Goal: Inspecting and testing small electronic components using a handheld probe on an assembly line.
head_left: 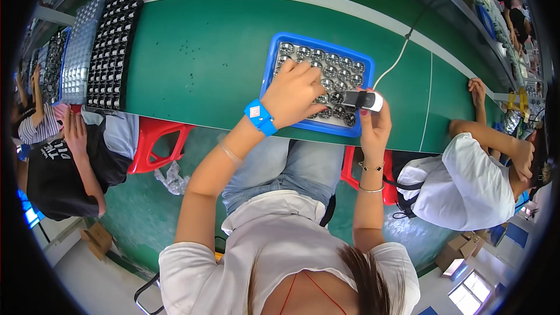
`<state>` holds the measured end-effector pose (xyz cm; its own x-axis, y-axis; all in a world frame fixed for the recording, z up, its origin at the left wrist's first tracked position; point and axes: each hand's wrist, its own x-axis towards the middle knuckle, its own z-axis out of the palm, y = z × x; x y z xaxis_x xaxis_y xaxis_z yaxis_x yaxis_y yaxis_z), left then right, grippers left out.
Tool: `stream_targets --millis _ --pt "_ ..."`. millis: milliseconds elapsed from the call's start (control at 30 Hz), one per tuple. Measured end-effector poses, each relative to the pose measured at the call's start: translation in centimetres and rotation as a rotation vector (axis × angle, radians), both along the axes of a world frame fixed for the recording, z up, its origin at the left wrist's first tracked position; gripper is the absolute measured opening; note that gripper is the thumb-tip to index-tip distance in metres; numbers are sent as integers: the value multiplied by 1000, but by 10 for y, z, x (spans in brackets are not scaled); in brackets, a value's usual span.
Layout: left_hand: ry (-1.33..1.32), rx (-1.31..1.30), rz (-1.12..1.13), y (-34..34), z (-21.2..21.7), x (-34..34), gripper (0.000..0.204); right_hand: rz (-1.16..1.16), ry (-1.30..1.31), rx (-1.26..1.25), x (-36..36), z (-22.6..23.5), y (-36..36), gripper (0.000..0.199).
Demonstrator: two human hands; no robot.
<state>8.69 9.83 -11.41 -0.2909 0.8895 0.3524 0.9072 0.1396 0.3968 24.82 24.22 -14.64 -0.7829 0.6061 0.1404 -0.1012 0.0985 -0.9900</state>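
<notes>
A blue tray [364, 58] stands on the green table in front of me, with rows of shiny, round, dome-like silver and black parts [332, 58] on a pale insert. My left hand [291, 94], a blue band at its wrist, reaches over the tray's left half. Its fingers are curled down among the parts; whatever they hold is hidden beneath them. At the tray's right edge, my right hand [375, 125] grips a small black-and-white device [368, 101] between thumb and fingers. Its right end glows white. A white cable [394, 64] runs up from beside it.
Black trays [114, 46] with rows of parts stand on the left of the green table [204, 52], beside clear plastic trays [77, 52]. Co-workers sit on both sides: one in black [73, 169], one in white [461, 181]. A red stool [154, 146] stands at the left.
</notes>
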Motion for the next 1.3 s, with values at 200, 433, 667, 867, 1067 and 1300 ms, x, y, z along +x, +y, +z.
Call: stream_targets --millis 200,433,667,867,1067,1300 --pt "26 27 -50 5 -2 4 13 122 -98 213 -1 -3 5 32" --pt "-36 74 -35 3 8 10 10 168 -100 223 0 -7 1 32" --pt "86 -46 -20 8 -9 7 12 -67 33 -72 10 -3 9 38" --pt "50 1 -5 28 -14 15 12 -12 -52 52 18 -4 18 36" --pt "-27 58 -77 31 -7 18 11 40 -152 252 13 2 17 32" --pt "-58 96 -54 29 -4 20 10 -14 -35 -40 13 -1 12 33"
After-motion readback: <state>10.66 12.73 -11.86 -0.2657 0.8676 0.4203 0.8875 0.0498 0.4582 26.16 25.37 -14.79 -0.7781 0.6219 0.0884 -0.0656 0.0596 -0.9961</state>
